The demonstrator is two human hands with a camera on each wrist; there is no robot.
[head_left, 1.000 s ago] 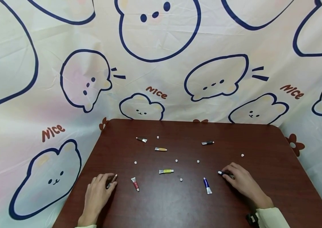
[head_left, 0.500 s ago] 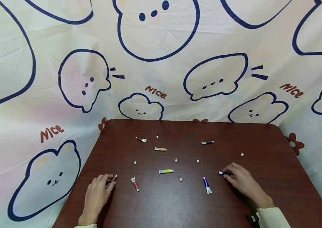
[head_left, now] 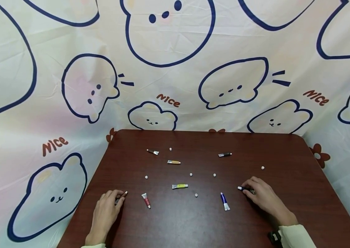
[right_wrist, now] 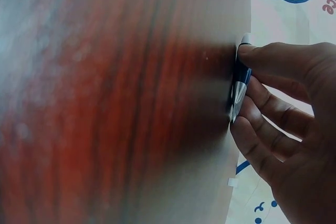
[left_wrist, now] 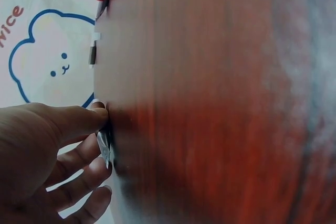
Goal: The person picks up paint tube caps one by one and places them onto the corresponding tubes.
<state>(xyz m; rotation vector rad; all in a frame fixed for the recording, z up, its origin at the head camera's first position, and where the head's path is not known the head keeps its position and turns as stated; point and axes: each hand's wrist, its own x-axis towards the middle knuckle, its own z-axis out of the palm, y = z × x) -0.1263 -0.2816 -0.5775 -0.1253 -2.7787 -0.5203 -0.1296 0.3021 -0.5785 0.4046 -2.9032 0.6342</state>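
Observation:
My left hand (head_left: 105, 208) pinches a small paint tube (left_wrist: 104, 148) between thumb and fingers at the table's left side. The tube's silver end shows in the left wrist view, with its pale tip by the thumb. On the right, my right hand (head_left: 264, 196) grips a dark blue paint tube (right_wrist: 240, 80) with a white cap, held low over the table. Nearest to the left hand lies a red paint tube (head_left: 146, 200). A blue-violet paint tube (head_left: 225, 201) lies left of the right hand. Fingers partly cover both held tubes.
On the brown table (head_left: 175, 224) lie a yellow tube (head_left: 180, 186), an ochre tube (head_left: 173, 162), a brown tube (head_left: 152, 152) and a black tube (head_left: 225, 155). Several small white round pieces, one (head_left: 196, 195) near the middle, are scattered among them. A patterned curtain (head_left: 187, 79) hangs behind.
The head view has shifted very slightly. Both hands stay nearly still and keep hold of their tubes; the things on the table lie as before.

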